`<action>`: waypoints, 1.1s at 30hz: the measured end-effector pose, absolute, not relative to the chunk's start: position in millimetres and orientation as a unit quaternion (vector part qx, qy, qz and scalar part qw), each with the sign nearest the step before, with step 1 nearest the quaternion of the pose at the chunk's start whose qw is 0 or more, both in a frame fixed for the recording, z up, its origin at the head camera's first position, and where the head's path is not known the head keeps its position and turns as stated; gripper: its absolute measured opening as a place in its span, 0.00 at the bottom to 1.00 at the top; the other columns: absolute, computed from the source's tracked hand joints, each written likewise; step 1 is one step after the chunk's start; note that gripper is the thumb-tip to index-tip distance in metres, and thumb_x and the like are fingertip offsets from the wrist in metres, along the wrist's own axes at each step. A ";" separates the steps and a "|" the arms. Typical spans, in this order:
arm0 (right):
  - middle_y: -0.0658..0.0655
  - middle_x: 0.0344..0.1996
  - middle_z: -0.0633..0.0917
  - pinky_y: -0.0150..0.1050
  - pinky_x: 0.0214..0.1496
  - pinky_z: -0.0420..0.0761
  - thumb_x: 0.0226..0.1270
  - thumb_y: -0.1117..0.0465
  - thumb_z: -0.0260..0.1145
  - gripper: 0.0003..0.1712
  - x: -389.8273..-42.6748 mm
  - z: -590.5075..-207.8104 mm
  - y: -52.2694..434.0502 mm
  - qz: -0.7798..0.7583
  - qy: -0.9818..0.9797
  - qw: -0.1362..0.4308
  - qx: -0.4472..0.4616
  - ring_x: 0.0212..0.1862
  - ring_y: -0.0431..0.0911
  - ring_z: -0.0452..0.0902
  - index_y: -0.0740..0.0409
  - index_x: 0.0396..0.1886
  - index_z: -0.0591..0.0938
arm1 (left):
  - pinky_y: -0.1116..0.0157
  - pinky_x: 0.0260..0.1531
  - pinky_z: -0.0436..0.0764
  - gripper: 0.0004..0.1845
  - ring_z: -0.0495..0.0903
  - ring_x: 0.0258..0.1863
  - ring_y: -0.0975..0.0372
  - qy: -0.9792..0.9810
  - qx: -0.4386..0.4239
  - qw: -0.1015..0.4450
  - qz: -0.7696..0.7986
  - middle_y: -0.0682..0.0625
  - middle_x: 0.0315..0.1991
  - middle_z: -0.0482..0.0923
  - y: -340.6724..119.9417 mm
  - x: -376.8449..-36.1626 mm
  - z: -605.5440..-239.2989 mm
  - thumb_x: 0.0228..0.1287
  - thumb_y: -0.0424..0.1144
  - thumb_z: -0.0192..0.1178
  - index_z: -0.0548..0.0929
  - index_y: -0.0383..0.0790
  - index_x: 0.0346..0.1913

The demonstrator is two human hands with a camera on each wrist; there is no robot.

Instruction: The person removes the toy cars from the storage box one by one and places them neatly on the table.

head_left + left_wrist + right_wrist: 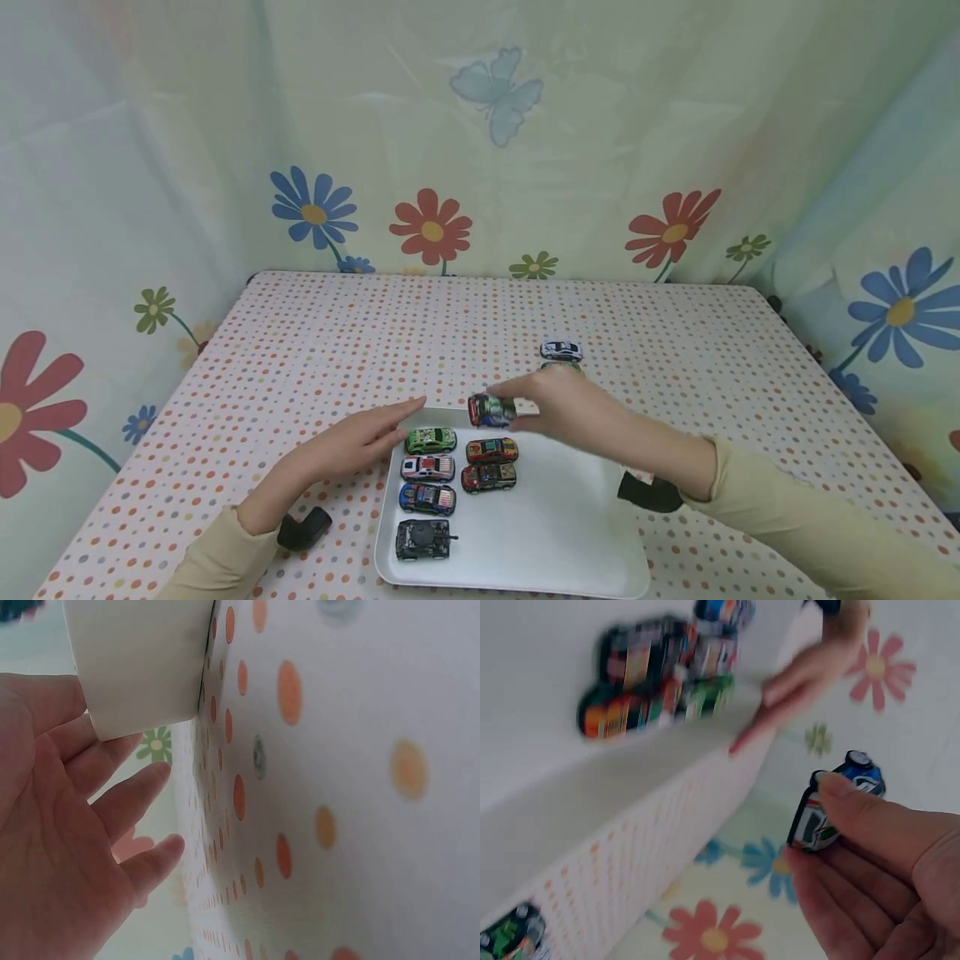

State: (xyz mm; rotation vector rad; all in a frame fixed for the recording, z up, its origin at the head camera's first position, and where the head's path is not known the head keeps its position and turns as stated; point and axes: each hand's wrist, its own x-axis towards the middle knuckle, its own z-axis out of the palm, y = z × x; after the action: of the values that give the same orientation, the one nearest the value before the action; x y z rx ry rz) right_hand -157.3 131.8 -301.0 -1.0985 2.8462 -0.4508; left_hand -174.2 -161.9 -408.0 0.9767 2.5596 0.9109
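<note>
My right hand [570, 412] pinches a small toy car [489, 411] between thumb and fingers, above the back rim of a white tray [562, 533]. In the right wrist view this toy car [814, 821] shows blue, white and green parts, some of it covered by the thumb. My left hand [356, 446] stretches its fingers at the tray's back left corner, holding nothing. Inside the tray, a green car [431, 440], a white-and-red car [428, 468], a blue car [427, 498] and a black toy tank [422, 540] form the left column. Beside them sit a red-yellow car [492, 451] and a dark red pickup [489, 477].
Behind the tray, a white toy car [561, 350] stands on the dotted tablecloth [315, 350], with a greenish car [561, 365] partly hidden by my right hand. A flowered curtain [585, 183] hangs beyond the table. Black pieces [303, 529] sit near both wrists.
</note>
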 end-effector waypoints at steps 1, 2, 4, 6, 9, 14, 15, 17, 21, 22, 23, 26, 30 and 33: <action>0.56 0.42 0.85 0.33 0.35 0.81 0.50 0.66 0.74 0.24 -166.7 -300.0 135.4 -0.156 0.926 0.025 -0.343 0.37 0.45 0.82 0.60 0.50 0.83 | 0.56 0.64 0.58 0.26 0.56 0.67 0.57 0.880 0.335 0.127 0.313 0.50 0.70 0.56 -161.9 -174.4 -408.3 0.75 0.44 0.43 0.57 0.44 0.72; 0.56 0.42 0.85 0.34 0.34 0.81 0.50 0.66 0.74 0.24 -176.3 -300.4 139.3 -0.164 0.929 0.024 -0.330 0.37 0.45 0.82 0.60 0.51 0.83 | 0.56 0.64 0.58 0.26 0.56 0.67 0.57 0.880 0.334 0.127 0.313 0.50 0.70 0.56 -161.9 -174.6 -408.7 0.75 0.44 0.43 0.57 0.45 0.72; 0.57 0.42 0.85 0.34 0.34 0.81 0.52 0.65 0.74 0.24 -194.5 -304.3 147.0 -0.181 0.934 0.026 -0.307 0.37 0.45 0.81 0.62 0.51 0.82 | 0.56 0.64 0.58 0.26 0.57 0.67 0.57 0.880 0.333 0.128 0.314 0.50 0.69 0.57 -161.9 -174.8 -409.4 0.75 0.44 0.43 0.57 0.45 0.72; 0.58 0.41 0.85 0.34 0.32 0.81 0.53 0.65 0.73 0.24 -211.1 -311.6 153.7 -0.190 0.937 0.034 -0.293 0.36 0.45 0.81 0.64 0.52 0.82 | 0.56 0.64 0.58 0.26 0.57 0.67 0.58 0.880 0.331 0.130 0.314 0.50 0.69 0.57 -162.1 -174.8 -410.0 0.75 0.44 0.43 0.57 0.46 0.72; 0.59 0.39 0.85 0.35 0.36 0.82 0.52 0.65 0.73 0.24 -230.6 -324.8 159.8 -0.185 0.941 0.047 -0.278 0.40 0.48 0.82 0.66 0.51 0.81 | 0.56 0.63 0.59 0.26 0.57 0.66 0.58 0.880 0.329 0.132 0.316 0.51 0.69 0.57 -162.3 -174.6 -410.6 0.75 0.44 0.44 0.58 0.45 0.72; 0.59 0.40 0.85 0.38 0.41 0.81 0.52 0.66 0.74 0.24 -249.8 -345.5 160.3 -0.162 0.946 0.074 -0.270 0.43 0.51 0.81 0.66 0.50 0.82 | 0.56 0.63 0.60 0.26 0.58 0.66 0.58 0.880 0.327 0.132 0.319 0.51 0.69 0.57 -162.5 -174.4 -411.2 0.75 0.43 0.44 0.58 0.45 0.72; 0.59 0.41 0.85 0.39 0.43 0.81 0.52 0.66 0.74 0.23 -252.0 -348.7 159.4 -0.156 0.947 0.080 -0.270 0.43 0.51 0.81 0.66 0.50 0.82 | 0.56 0.63 0.60 0.26 0.58 0.66 0.58 0.880 0.327 0.132 0.319 0.51 0.69 0.57 -162.6 -174.4 -411.3 0.75 0.44 0.44 0.58 0.45 0.72; 0.59 0.42 0.84 0.39 0.44 0.80 0.51 0.65 0.74 0.24 -255.1 -354.5 157.4 -0.138 0.949 0.089 -0.269 0.44 0.50 0.81 0.66 0.50 0.82 | 0.56 0.63 0.60 0.26 0.58 0.66 0.58 0.880 0.326 0.132 0.319 0.51 0.69 0.58 -162.5 -174.4 -410.8 0.75 0.44 0.44 0.58 0.45 0.72; 0.59 0.43 0.84 0.42 0.49 0.78 0.50 0.65 0.75 0.25 -256.3 -361.4 152.9 -0.116 0.953 0.103 -0.261 0.46 0.49 0.80 0.65 0.50 0.81 | 0.56 0.63 0.61 0.26 0.59 0.66 0.59 0.879 0.327 0.132 0.320 0.51 0.69 0.57 -162.1 -174.8 -409.4 0.75 0.45 0.44 0.58 0.45 0.72; 0.59 0.44 0.84 0.42 0.50 0.78 0.49 0.64 0.75 0.25 -255.8 -362.8 152.1 -0.111 0.953 0.106 -0.260 0.46 0.49 0.79 0.65 0.50 0.81 | 0.56 0.63 0.60 0.26 0.58 0.66 0.59 0.879 0.328 0.133 0.321 0.51 0.69 0.57 -161.7 -174.7 -409.3 0.75 0.45 0.44 0.58 0.45 0.72; 0.58 0.44 0.84 0.42 0.50 0.77 0.49 0.64 0.75 0.26 -255.2 -364.1 151.3 -0.110 0.954 0.108 -0.259 0.46 0.49 0.79 0.64 0.50 0.81 | 0.56 0.63 0.60 0.26 0.58 0.66 0.59 0.879 0.328 0.132 0.320 0.51 0.69 0.57 -161.5 -174.8 -409.5 0.75 0.44 0.44 0.58 0.45 0.72; 0.58 0.43 0.84 0.42 0.50 0.78 0.48 0.64 0.75 0.25 -254.5 -367.4 150.1 -0.101 0.952 0.109 -0.268 0.45 0.49 0.79 0.64 0.49 0.82 | 0.57 0.64 0.59 0.26 0.57 0.67 0.59 0.878 0.331 0.130 0.320 0.51 0.69 0.57 -161.3 -175.2 -409.8 0.75 0.44 0.44 0.58 0.44 0.72; 0.57 0.41 0.84 0.40 0.48 0.79 0.47 0.65 0.75 0.24 -255.5 -371.5 149.2 -0.096 0.951 0.114 -0.271 0.43 0.47 0.80 0.63 0.47 0.82 | 0.57 0.64 0.58 0.26 0.56 0.67 0.59 0.878 0.336 0.127 0.317 0.51 0.70 0.56 -161.9 -176.2 -410.5 0.75 0.45 0.43 0.58 0.44 0.72; 0.56 0.39 0.85 0.39 0.46 0.79 0.46 0.65 0.76 0.23 -255.4 -373.6 148.6 -0.095 0.950 0.116 -0.273 0.41 0.46 0.80 0.63 0.46 0.83 | 0.57 0.64 0.58 0.26 0.55 0.67 0.59 0.878 0.338 0.127 0.315 0.51 0.70 0.56 -162.2 -176.5 -410.3 0.75 0.45 0.43 0.58 0.44 0.72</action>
State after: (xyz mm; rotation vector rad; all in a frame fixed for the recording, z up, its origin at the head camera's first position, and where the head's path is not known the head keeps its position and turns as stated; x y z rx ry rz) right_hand -255.4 148.6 -373.6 -0.8000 2.7837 -0.2787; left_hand -176.5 -162.2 -410.3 0.9828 2.5540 0.9170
